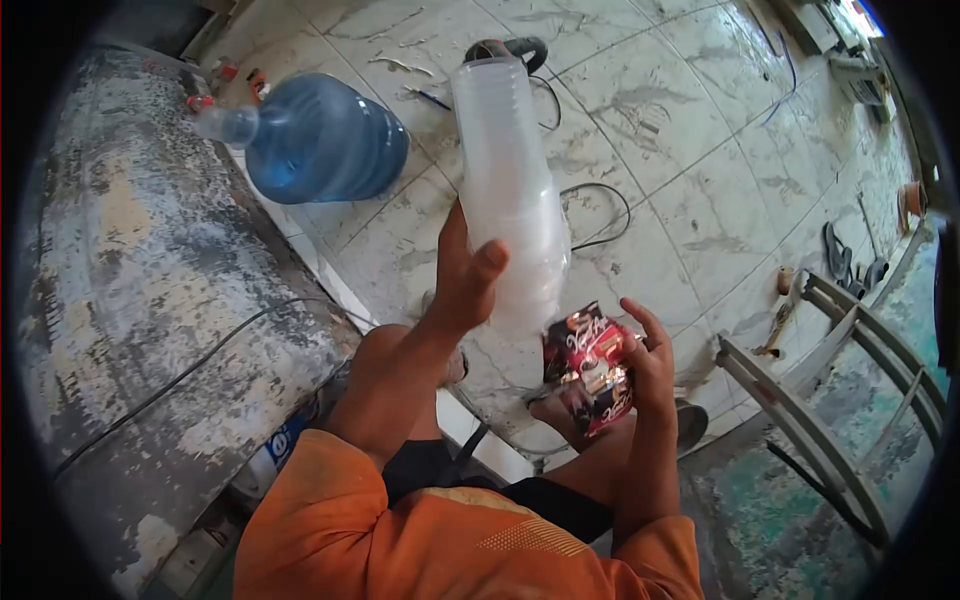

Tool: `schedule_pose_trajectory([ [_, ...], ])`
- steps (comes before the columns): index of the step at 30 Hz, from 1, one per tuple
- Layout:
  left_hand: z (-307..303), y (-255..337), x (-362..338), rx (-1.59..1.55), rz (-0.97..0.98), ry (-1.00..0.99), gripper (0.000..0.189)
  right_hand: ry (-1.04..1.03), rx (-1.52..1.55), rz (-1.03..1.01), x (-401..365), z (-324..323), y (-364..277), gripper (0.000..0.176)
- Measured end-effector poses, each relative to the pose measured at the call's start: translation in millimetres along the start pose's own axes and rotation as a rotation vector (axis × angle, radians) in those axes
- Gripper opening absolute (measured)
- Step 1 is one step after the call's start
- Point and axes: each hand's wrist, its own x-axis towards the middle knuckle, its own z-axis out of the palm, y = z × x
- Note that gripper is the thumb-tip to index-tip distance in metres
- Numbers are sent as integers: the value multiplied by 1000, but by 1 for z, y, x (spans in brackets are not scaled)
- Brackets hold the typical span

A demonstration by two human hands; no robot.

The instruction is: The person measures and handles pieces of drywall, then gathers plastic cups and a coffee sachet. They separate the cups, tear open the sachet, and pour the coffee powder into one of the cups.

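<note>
My left hand (462, 280) grips a tall stack of clear plastic cups (508, 170) near its lower end; the stack stands upright and leans a little to the left. My right hand (645, 365) holds a red and black foil sachet (588, 368) just below the bottom of the stack. The sachet is crumpled and tilted. Both orange sleeves (400, 540) fill the bottom of the view.
A large blue water bottle (320, 138) lies on its side on the marble tile floor (680, 180). A worn grey slab (150, 290) runs along the left with a cable over it. Black cables (600, 200) cross the floor. A metal frame (850, 400) stands at the right.
</note>
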Motion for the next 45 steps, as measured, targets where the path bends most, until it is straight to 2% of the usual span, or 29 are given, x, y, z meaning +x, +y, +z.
schedule_pose_trajectory([
  [3, 0, -18, -21, -40, -34, -65, 84, 7, -271, 11, -37, 17, 13, 62],
  [5, -2, -15, -40, -84, -82, -132, 82, -31, -210, -62, -79, 22, 23, 63],
  [6, -7, -10, -45, -86, -21, -181, 80, -83, -157, -135, -101, 26, 28, 64],
  [8, -18, 1, -60, -100, 58, -274, 77, -14, -99, -176, -142, 31, 44, 65],
  [10, -32, 11, -88, -104, 89, -210, 72, 138, -245, -270, -185, 37, 70, 65],
  [11, -42, 18, -106, -101, 121, -243, 69, 248, -298, -399, -208, 46, 81, 66],
  [12, -52, 24, -122, -103, 146, -271, 65, 180, -244, -366, -233, 55, 87, 65],
  [13, -61, 25, -133, 4, 242, -288, 61, 233, -199, -405, -253, 67, 96, 65],
  [15, -70, 26, -157, 19, 183, -289, 59, 314, -139, -447, -300, 80, 124, 64],
  [16, -73, 27, -168, 50, 145, -259, 57, 258, -331, -563, -321, 76, 141, 64],
  [17, -76, 31, -179, -110, 137, -321, 54, 194, -532, -680, -339, 75, 155, 63],
  [18, -78, 37, -185, -120, 158, -343, 54, 210, -537, -707, -358, 78, 166, 63],
  [20, -79, 52, -201, -169, 85, -347, 58, -106, -340, -470, -397, 83, 195, 64],
  [21, -80, 59, -211, -192, 35, -339, 60, -140, -519, -309, -413, 76, 202, 67],
  [22, -82, 67, -222, -214, -14, -322, 62, -134, -523, -302, -420, 80, 212, 67],
  [24, -53, 100, -270, -60, 512, -389, 63, -142, -871, -167, -421, 86, 227, 69],
  [25, -48, 108, -274, -63, 532, -388, 63, -108, -1017, -160, -421, 82, 241, 66],
  [26, -43, 115, -275, -35, 540, -454, 64, -7, -1290, -217, -419, 80, 251, 59],
  [28, -31, 124, -274, -2, 558, -531, 65, 166, -1401, -285, -416, 74, 270, 54],
  [30, -15, 125, -264, -9, 387, -669, 67, 136, -1580, -418, -415, 84, 265, 54],
  [32, 0, 108, -243, 83, 406, -737, 52, 115, -1673, -578, -410, 88, 251, 59],
  [35, 30, 82, -226, 63, 369, -787, 59, -56, -1520, -486, -387, 81, 228, 61],
  [36, 41, 72, -218, 39, 343, -823, 62, -35, -1527, -499, -377, 79, 218, 61],
  [38, 57, 62, -209, 47, 303, -857, 65, -181, -1542, -400, -354, 74, 192, 59],
  [40, 71, 52, -199, 49, 287, -883, 64, -9, -1350, -655, -340, 69, 148, 49],
  [42, 82, 42, -191, 28, 285, -932, 63, 448, -978, -969, -306, 52, 116, 32],
  [43, 83, 39, -188, 69, 281, -944, 64, 582, -877, -1046, -293, 43, 91, 37],
  [44, 85, 37, -186, 71, 278, -943, 64, 615, -466, -1059, -278, 45, 68, 53],
  [45, 86, 33, -185, 121, 301, -934, 67, 500, -316, -1046, -268, 35, 48, 73],
])
